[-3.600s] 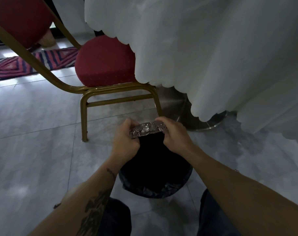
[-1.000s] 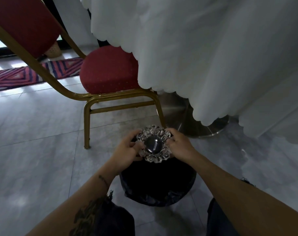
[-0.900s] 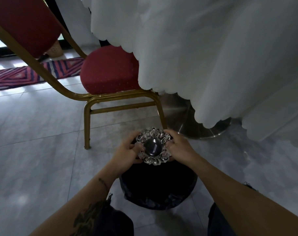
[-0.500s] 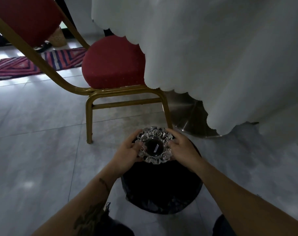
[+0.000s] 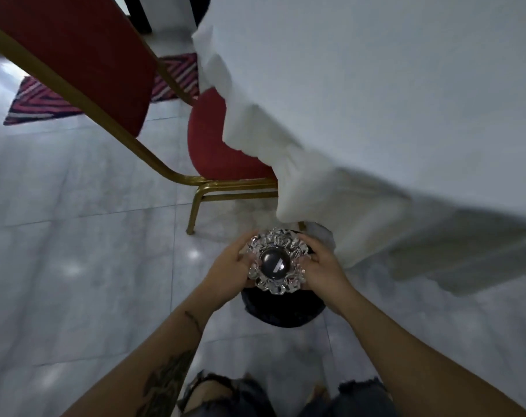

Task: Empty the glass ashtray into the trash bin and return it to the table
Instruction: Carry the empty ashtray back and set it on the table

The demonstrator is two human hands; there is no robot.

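The glass ashtray [image 5: 276,261], a scalloped clear dish, is held level with its bowl facing up, above the black-lined trash bin [image 5: 283,310] on the floor. My left hand [image 5: 227,270] grips its left rim and my right hand [image 5: 322,266] grips its right rim. The bin shows only as a dark arc below the ashtray and hands. The table [image 5: 391,100], draped in a white cloth, fills the upper right, its hem hanging just beyond the ashtray.
A red chair [image 5: 213,139] with a gold frame stands to the left of the table, its front leg near the bin. A striped rug [image 5: 42,100] lies far left on the grey tiled floor. My knees in dark jeans are at the bottom edge.
The ashtray was tipped on edge over the bin, then turned bowl-up. The view has since risen and tilted, so the bin sits lower beneath the ashtray and the tabletop comes into sight.
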